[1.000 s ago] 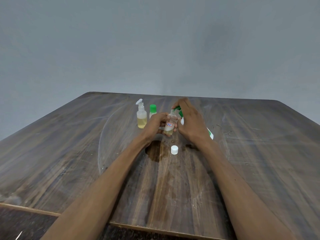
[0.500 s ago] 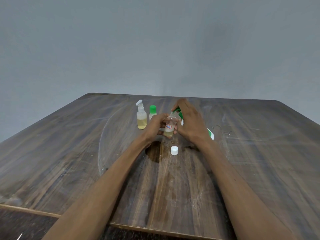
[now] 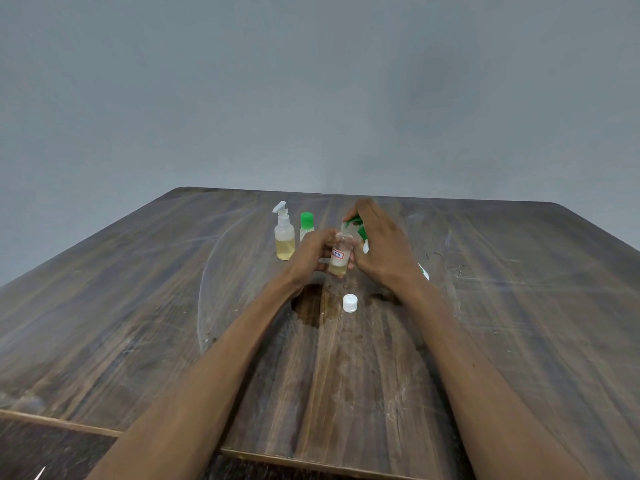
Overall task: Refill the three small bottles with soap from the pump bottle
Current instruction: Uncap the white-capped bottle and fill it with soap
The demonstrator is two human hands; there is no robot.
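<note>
Pump bottle [image 3: 284, 237]: clear, yellow soap, white pump. Small bottle [image 3: 306, 226] beside it: green cap. Held bottle [image 3: 339, 256]: white label, red border. Loose cap [image 3: 350, 303]: white. Table [image 3: 138, 306]: dark streaked wood.

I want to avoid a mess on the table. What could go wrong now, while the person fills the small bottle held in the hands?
1. The left hand holds the small labelled bottle above the table, and its mouth looks narrow; soap from the green-and-white pump bottle under the right hand may miss and drip.
2. The loose white cap lies right below the hands, so a forearm could knock it away.
</note>
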